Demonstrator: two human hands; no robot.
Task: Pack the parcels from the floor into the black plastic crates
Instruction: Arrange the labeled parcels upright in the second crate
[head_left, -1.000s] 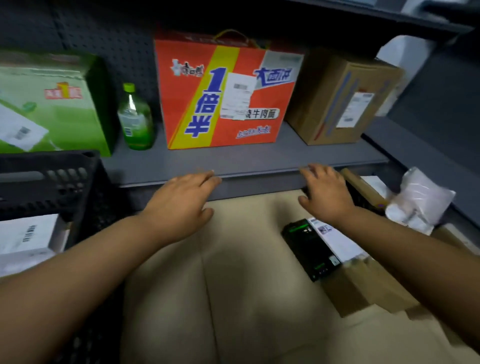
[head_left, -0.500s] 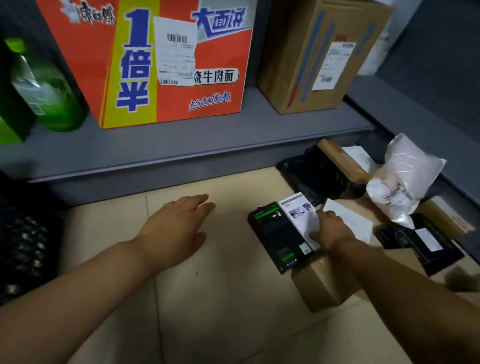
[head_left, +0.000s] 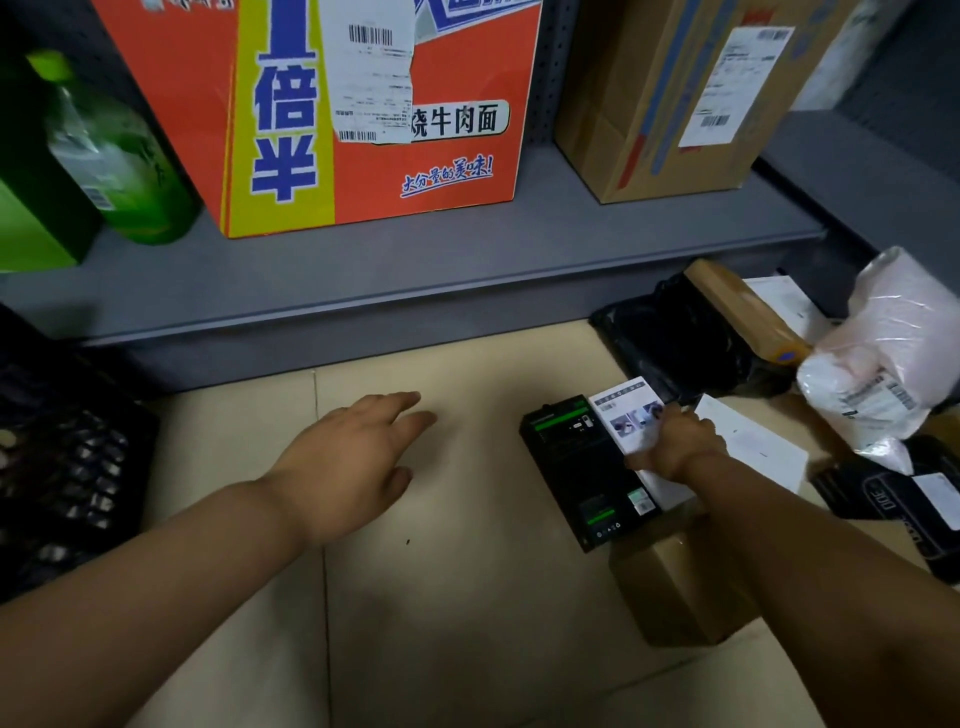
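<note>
A black and white product box (head_left: 582, 467) lies on top of a brown cardboard parcel (head_left: 680, 592) on the beige floor. My right hand (head_left: 675, 439) grips the white side of that box, thumb along its near edge. My left hand (head_left: 353, 457) hovers open over the bare floor, fingers spread, holding nothing. The black plastic crate (head_left: 57, 467) shows only as a corner at the left edge. More parcels lie to the right: a black poly bag (head_left: 685, 343), a white plastic bag (head_left: 878, 364), a white envelope (head_left: 753, 447) and a black labelled pouch (head_left: 898, 499).
A grey shelf (head_left: 415, 270) runs across just above the floor. It carries an orange noodle carton (head_left: 363, 114), a green bottle (head_left: 114, 156), a green box (head_left: 31, 208) and a brown labelled carton (head_left: 670, 93). A slim brown box (head_left: 743, 312) leans on the black bag.
The view dropped and moved closer to the floor. My right hand came down from the shelf edge onto the black and white box and closed on it. My left hand stayed open.
</note>
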